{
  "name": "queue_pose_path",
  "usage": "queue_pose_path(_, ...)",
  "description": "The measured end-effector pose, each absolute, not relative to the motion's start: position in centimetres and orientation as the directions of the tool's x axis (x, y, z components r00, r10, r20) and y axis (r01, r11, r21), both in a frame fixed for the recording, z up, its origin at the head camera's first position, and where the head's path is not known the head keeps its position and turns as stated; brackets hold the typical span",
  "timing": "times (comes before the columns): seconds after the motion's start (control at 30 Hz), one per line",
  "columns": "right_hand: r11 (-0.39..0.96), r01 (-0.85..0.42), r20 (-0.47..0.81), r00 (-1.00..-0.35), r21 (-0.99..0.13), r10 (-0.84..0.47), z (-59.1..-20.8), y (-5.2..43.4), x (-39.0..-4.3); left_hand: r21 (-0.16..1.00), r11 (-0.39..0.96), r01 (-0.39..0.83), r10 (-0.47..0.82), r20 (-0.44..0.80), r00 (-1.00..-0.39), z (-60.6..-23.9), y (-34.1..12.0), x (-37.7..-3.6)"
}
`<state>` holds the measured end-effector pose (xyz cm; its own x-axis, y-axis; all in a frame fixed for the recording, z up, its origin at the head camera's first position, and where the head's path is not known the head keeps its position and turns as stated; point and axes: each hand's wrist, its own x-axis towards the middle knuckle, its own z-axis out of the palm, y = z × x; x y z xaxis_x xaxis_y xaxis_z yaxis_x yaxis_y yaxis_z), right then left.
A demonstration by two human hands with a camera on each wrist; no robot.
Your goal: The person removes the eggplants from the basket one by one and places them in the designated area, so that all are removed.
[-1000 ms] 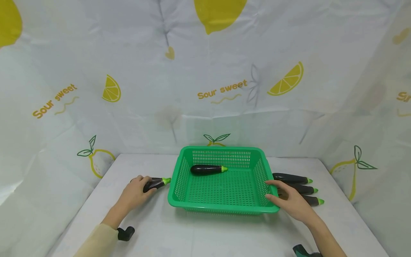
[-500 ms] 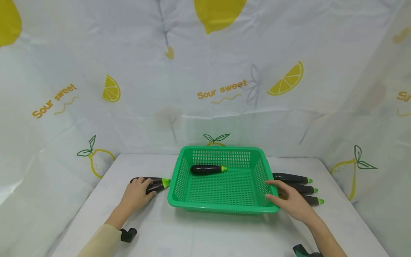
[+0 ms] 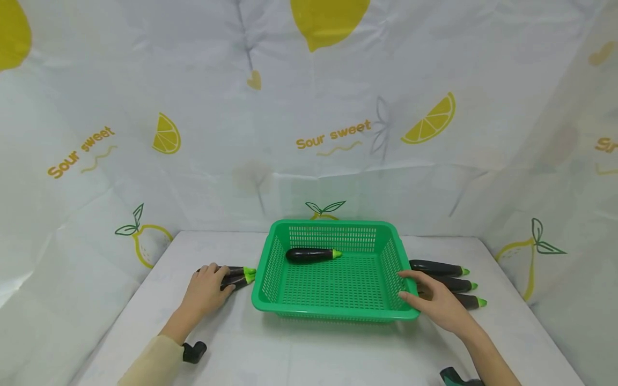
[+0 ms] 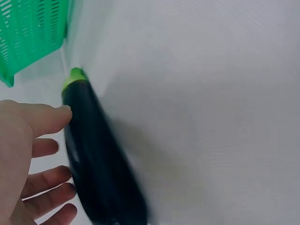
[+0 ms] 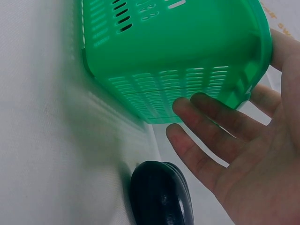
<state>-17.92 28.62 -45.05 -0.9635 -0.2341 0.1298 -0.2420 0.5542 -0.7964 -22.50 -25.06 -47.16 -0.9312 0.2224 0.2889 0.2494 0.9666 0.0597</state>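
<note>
Around me hangs a pale backdrop sheet (image 3: pixel 309 161) printed with yellow lemons and the words "Sour sweet", closing in the far side and both flanks. Below it lies the white bench (image 3: pixel 299 348).

In the middle of the bench sits the green perforated plastic basket (image 3: pixel 333 316), with one dark purple eggplant with a green stem cap (image 3: pixel 311 254) lying crosswise inside it near the far wall, cap pointing right.

My right hand (image 3: pixel 436 305) rests at the basket's near right corner, fingers spread and nearly straight against the outer wall below the rim; that grip is loose, not closed round anything. Just beyond it, on the bench to the right of the basket, lie three more dark eggplants in a row (image 3: pixel 446 283), caps pointing right; the nearest one passes under my hand.

My left hand (image 3: pixel 207 289) is on the left side of the basket, laid over a pair of dark eggplants side by side (image 3: pixel 238 276) whose green caps point toward the basket and lie just beside its left wall. In the left wrist view my thumb touches one eggplant and the fingers curl loosely beside it, so that grip is relaxed, not clamped.
</note>
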Motion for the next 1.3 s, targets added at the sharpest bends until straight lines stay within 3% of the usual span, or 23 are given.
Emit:
queue_pose_path(0.6, 0.55, -0.246, 0.131, -0.962, -0.798, -0.241, -45.2, 28.7, -17.9, 0.136, 0.909, 0.395, 0.303, 0.437, -0.847, -41.9, -22.2, -22.7)
queue_pose_path(1.3, 0.558, -0.242, 0.131, -0.964, -0.793, -0.232, -44.9, 28.5, -17.8, -0.06, 0.776, 0.628, 0.577, 0.47, -0.668, -35.4, -16.2, -23.6)
